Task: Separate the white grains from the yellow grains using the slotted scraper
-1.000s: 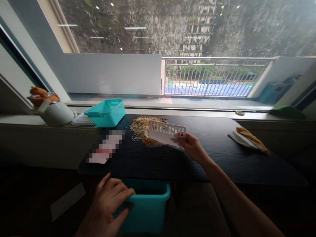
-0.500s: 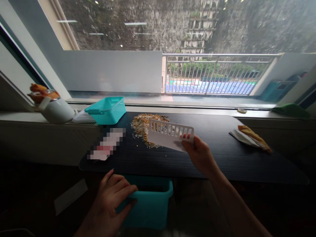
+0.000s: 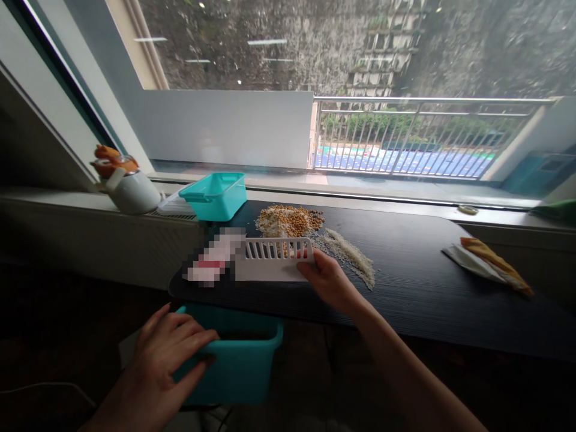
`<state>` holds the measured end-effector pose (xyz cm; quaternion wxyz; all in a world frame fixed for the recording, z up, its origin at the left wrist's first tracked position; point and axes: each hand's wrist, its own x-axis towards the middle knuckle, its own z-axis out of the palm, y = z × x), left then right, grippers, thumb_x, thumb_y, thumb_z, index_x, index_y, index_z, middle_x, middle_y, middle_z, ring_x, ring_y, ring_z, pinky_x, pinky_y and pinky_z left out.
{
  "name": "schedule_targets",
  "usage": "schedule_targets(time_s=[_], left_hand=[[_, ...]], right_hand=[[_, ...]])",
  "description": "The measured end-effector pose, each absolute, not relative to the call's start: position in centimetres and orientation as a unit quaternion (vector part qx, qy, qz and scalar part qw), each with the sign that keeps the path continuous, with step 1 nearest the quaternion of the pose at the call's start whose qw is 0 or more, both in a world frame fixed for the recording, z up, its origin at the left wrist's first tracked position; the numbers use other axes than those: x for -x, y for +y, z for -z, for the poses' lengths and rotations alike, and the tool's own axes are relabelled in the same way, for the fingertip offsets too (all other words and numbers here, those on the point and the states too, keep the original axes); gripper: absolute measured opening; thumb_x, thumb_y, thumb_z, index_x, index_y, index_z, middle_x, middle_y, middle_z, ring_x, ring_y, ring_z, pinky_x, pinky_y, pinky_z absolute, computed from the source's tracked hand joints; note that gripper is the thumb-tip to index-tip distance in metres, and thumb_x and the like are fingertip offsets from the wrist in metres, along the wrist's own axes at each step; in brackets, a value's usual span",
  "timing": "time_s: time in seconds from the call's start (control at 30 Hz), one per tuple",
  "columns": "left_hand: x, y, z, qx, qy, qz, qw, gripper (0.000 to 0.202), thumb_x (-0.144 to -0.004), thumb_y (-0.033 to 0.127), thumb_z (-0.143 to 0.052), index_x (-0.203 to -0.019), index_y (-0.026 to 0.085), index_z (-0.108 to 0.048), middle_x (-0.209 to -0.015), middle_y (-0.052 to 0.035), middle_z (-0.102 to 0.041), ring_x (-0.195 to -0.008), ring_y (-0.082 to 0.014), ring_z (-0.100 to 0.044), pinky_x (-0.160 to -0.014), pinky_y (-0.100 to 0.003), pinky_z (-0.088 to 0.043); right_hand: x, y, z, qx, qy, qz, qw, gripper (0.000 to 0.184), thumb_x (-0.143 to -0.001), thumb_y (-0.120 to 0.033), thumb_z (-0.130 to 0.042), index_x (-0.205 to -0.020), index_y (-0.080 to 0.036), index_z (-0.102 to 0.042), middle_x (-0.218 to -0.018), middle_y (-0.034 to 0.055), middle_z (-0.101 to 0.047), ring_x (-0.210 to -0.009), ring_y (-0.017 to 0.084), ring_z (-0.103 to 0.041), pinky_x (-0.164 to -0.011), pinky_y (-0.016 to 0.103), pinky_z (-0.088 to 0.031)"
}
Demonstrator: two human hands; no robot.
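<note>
My right hand (image 3: 330,276) pinches the right end of a white slotted plastic plate (image 3: 270,273), held over the near part of the dark table. Just beyond the plate lies a pile of yellow kernels and white grains (image 3: 288,221). To its right runs a slanting streak of white rice-like grains (image 3: 348,255). Below the table's front edge, my left hand (image 3: 177,348) grips the left rim of a teal plastic bin (image 3: 234,375), thumb outside and fingers over the edge. The bin's dark inside cannot be made out.
A second teal container (image 3: 218,198) stands at the back left of the table (image 3: 414,288). Beside it, on the sill, is a pale pot (image 3: 135,192) with an orange figure. A blurred-out packet (image 3: 216,258) lies left. A yellow and white cloth-like item (image 3: 490,264) lies right.
The slotted plate has come nearer and left toward the table's front edge, uncovering the rice streak. My left hand and the bin have shifted left along the edge. The view has turned slightly.
</note>
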<state>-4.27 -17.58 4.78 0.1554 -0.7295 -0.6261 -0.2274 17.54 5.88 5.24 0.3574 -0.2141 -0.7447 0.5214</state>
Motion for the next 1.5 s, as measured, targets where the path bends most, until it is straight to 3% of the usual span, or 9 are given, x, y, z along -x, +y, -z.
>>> schedule_targets(time_s=[0.13, 0.33, 0.4, 0.57, 1.3, 1.5], left_hand=[[4.6, -18.1, -4.8, 0.722, -0.641, 0.216, 0.148, 0.017, -0.081, 0.036, -0.064, -0.096, 0.031, -0.069, -0.082, 0.0032, -0.071, -0.081, -0.0216, -0.064, -0.106, -0.045, -0.034], [1.8, -16.5, -3.8, 0.725, -0.639, 0.236, 0.101, 0.019, -0.082, 0.024, -0.061, -0.099, 0.03, -0.066, -0.085, 0.0029, -0.07, -0.087, -0.0221, -0.062, -0.109, -0.048, -0.026], [0.4, -15.5, -3.7, 0.74, -0.626, 0.231, 0.081, 0.023, -0.082, 0.018, -0.058, -0.101, 0.029, -0.065, -0.086, 0.0034, -0.069, -0.089, -0.021, -0.061, -0.109, -0.047, -0.025], [-1.9, -14.0, -3.9, 0.758, -0.601, 0.248, 0.062, 0.027, -0.079, 0.015, -0.062, -0.103, 0.027, -0.063, -0.085, 0.0046, -0.068, -0.088, -0.0194, -0.061, -0.109, -0.045, -0.025], [-2.1, -13.8, -4.2, 0.77, -0.581, 0.257, 0.057, 0.03, -0.078, 0.012, -0.066, -0.104, 0.026, -0.057, -0.086, 0.0071, -0.067, -0.088, -0.0185, -0.06, -0.11, -0.037, -0.014], [-2.1, -13.7, -4.2, 0.767, -0.584, 0.261, 0.057, 0.028, -0.077, 0.011, -0.062, -0.101, 0.026, -0.059, -0.083, 0.0074, -0.067, -0.085, -0.0181, -0.061, -0.108, -0.039, -0.019]], right_hand=[[-20.4, 5.2, -6.2, 0.184, -0.744, -0.574, 0.288, 0.017, -0.087, -0.033, -0.058, -0.097, -0.021, -0.066, -0.087, 0.0016, -0.066, -0.08, 0.019, -0.06, -0.072, 0.029, -0.048], [-24.6, 5.1, -6.6, 0.361, -0.664, -0.445, 0.48, 0.024, -0.083, -0.037, -0.062, -0.101, -0.021, -0.067, -0.086, 0.0025, -0.068, -0.075, 0.019, -0.06, -0.07, 0.031, -0.048], [-25.2, 5.4, -6.6, 0.405, -0.647, -0.401, 0.507, 0.026, -0.083, -0.039, -0.062, -0.101, -0.02, -0.066, -0.082, 0.0022, -0.068, -0.072, 0.019, -0.06, -0.066, 0.031, -0.048], [-24.8, 6.3, -6.4, 0.407, -0.67, -0.373, 0.497, 0.027, -0.084, -0.039, -0.059, -0.1, -0.018, -0.065, -0.075, 0.0013, -0.065, -0.066, 0.017, -0.058, -0.06, 0.028, -0.047], [-25.0, 6.1, -6.8, 0.392, -0.686, -0.395, 0.469, 0.028, -0.082, -0.038, -0.059, -0.101, -0.017, -0.064, -0.08, 0.0016, -0.065, -0.07, 0.016, -0.058, -0.064, 0.028, -0.048], [-25.5, 6.3, -6.8, 0.407, -0.674, -0.383, 0.482, 0.028, -0.081, -0.038, -0.061, -0.098, -0.017, -0.065, -0.078, 0.0013, -0.065, -0.069, 0.016, -0.058, -0.063, 0.028, -0.048]])
